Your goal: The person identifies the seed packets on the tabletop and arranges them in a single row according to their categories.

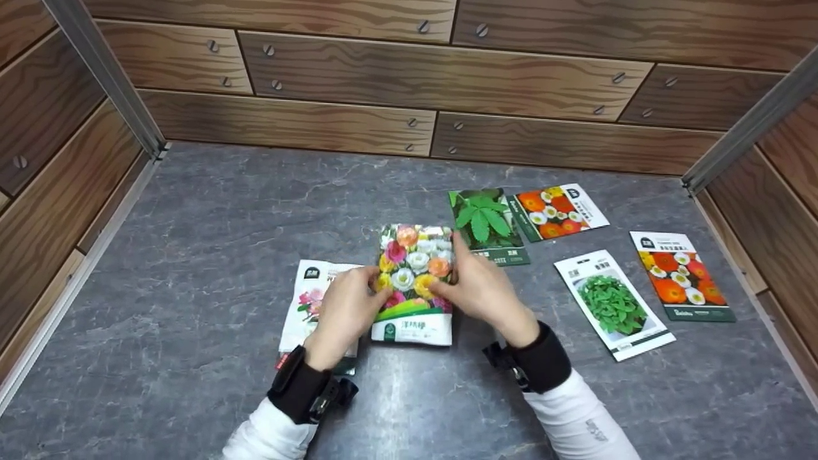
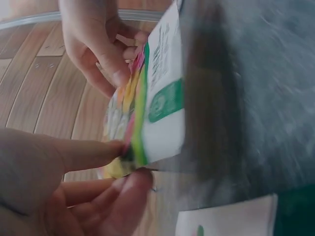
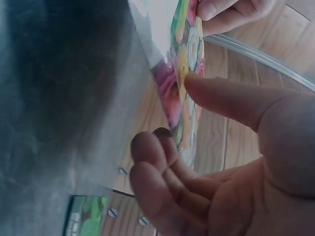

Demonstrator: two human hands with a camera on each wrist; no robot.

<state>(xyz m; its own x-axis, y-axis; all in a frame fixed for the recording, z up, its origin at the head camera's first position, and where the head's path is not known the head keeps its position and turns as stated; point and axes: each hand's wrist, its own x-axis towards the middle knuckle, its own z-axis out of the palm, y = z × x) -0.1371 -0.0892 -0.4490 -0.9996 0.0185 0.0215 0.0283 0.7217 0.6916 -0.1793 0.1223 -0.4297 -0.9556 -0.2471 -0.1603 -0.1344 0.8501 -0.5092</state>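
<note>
Both hands hold a seed packet (image 1: 415, 281) printed with many-coloured flowers above a white and green band. My left hand (image 1: 348, 303) pinches its left edge, thumb on the printed face and fingers beneath. On the opposite edge, my right hand (image 1: 489, 287) has its thumb on the face and its fingers curled behind. In the left wrist view the packet (image 2: 162, 118) stands tilted, off the grey surface. A pink flower print (image 3: 169, 91) shows on its underside; whether that is a second packet I cannot tell. Partly under my left forearm lies a white packet with pink flowers (image 1: 311, 300).
Right of my hands lie a green leaf packet (image 1: 482, 220), an orange-flower packet (image 1: 559, 211), a white herb packet (image 1: 612, 303) and another orange-flower packet (image 1: 682, 275). Wood-patterned walls (image 1: 409, 76) with metal corner strips enclose the grey surface (image 1: 223, 211) at the back and sides.
</note>
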